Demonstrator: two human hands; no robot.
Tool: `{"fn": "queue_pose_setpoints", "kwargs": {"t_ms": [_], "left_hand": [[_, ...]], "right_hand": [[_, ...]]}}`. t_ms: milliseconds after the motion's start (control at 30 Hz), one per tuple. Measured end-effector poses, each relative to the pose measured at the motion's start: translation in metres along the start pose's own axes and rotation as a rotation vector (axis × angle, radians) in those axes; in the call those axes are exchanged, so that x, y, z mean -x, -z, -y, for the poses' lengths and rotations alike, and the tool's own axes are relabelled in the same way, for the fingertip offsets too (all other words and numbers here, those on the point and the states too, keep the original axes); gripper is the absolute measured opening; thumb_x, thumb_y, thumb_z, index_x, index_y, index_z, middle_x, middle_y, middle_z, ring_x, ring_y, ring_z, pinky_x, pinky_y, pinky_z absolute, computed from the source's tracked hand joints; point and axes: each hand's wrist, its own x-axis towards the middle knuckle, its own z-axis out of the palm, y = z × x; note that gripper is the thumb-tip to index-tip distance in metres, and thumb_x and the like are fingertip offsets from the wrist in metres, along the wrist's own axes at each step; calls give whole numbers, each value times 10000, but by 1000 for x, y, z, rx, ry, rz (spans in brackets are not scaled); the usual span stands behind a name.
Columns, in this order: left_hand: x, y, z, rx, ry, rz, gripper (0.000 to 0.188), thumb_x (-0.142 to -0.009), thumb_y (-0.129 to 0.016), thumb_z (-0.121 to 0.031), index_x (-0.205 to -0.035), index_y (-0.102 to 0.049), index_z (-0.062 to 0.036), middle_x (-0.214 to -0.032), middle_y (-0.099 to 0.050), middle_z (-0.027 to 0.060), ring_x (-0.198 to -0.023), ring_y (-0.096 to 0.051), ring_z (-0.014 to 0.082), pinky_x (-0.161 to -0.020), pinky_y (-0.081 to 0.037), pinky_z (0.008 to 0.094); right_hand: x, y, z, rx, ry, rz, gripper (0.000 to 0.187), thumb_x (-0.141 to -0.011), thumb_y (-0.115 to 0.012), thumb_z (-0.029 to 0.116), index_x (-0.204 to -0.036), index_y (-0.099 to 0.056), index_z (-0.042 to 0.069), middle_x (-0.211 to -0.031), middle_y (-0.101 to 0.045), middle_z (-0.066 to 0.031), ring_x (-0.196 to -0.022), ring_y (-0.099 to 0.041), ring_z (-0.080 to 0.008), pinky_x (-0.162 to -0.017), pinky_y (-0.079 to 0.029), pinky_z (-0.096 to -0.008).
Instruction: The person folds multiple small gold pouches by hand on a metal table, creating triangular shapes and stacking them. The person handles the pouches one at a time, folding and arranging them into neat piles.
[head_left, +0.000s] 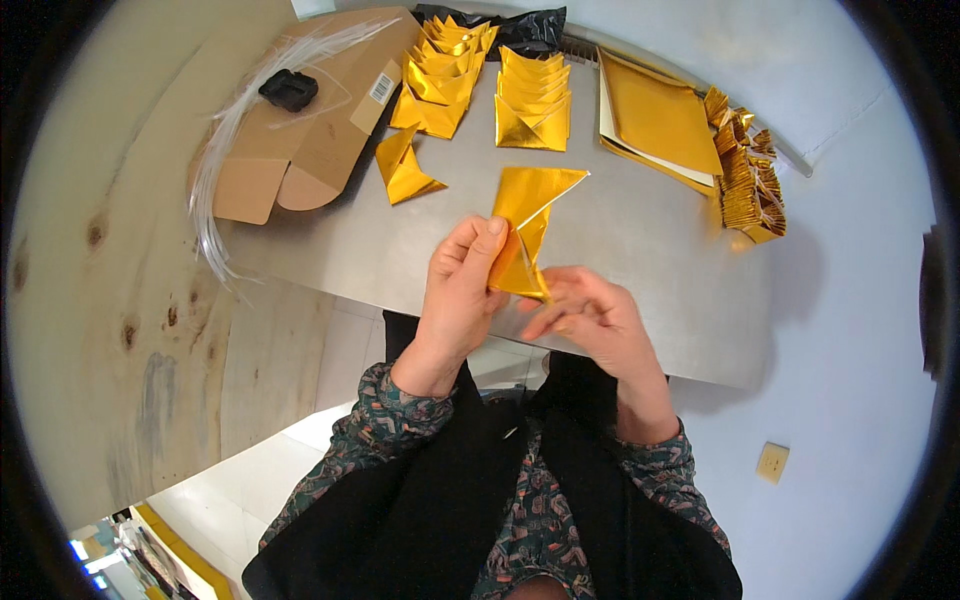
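Observation:
A partly folded sheet of gold foil paper [519, 215] is held over the near part of the metal table. My left hand [462, 270] is closed on its left edge, thumb on top. One flap lies slantwise across the sheet and shows a pale edge. My right hand [592, 315] is at the lower right corner, its fingers apart and slightly curled. Whether those fingertips touch the paper I cannot tell. Beyond my left hand lies a single folded gold piece [405, 172].
Two overlapping rows of folded gold pieces [532, 105] lie at the far side of the metal table [640, 240]. To their right are a stack of gold sheets [665, 115] and pleated gold bundles [752, 190]. A cardboard box [325, 130] with clear plastic strands [225, 165] stands left.

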Motion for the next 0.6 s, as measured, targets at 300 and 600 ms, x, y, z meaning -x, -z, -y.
{"fn": "queue_pose_setpoints", "kwargs": {"t_ms": [300, 600], "left_hand": [[6, 27, 18, 787, 850, 506, 476, -1069, -345, -434, -872, -491, -25, -535, -391, -42, -387, -355, 56, -326, -305, 204], [20, 18, 2, 101, 144, 127, 684, -1035, -263, -596, -1215, -580, -17, -1060, -667, 96, -757, -651, 157, -523, -498, 215]], "right_hand": [[-15, 37, 22, 467, 144, -86, 339, -868, -733, 113, -1173, -621, 13, -975, -645, 8, -769, -560, -49, -706, -449, -215], [-25, 20, 23, 234, -2, -261, 100, -936, -683, 121, -932, -617, 45, -762, -607, 19, -632, -559, -53, -583, -443, -195]]}}
